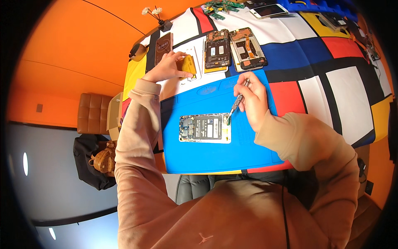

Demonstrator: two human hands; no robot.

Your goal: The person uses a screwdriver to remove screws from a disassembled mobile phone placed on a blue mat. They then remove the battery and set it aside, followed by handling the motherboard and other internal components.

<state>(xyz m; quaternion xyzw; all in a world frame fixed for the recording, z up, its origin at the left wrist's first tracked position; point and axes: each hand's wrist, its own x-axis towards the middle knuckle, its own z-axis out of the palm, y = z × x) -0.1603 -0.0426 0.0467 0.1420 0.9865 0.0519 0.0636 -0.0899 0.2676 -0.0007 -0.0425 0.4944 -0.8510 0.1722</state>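
An opened smartphone point(205, 128) lies on the blue work mat point(186, 159), its black battery and circuit board exposed. My right hand point(255, 98) is closed around a silver screwdriver point(236, 103). The driver's tip points down at the phone's right end, beside a small green board point(228, 120); whether it touches cannot be made out. Beyond the mat's far left, my left hand point(166, 68) grips a flat yellow piece point(189, 64) between thumb and fingers. That piece is over a white sheet or tray point(199, 54), and the hand hides part of it.
Two more opened phones point(217, 49) point(248, 50) lie past the mat. A phone with a lit screen point(163, 47) is beside my left hand. Green circuit boards point(219, 7), a white phone point(268, 11) and a blue tray point(319, 6) sit at the far edge. A flower vase point(165, 25) stands far left.
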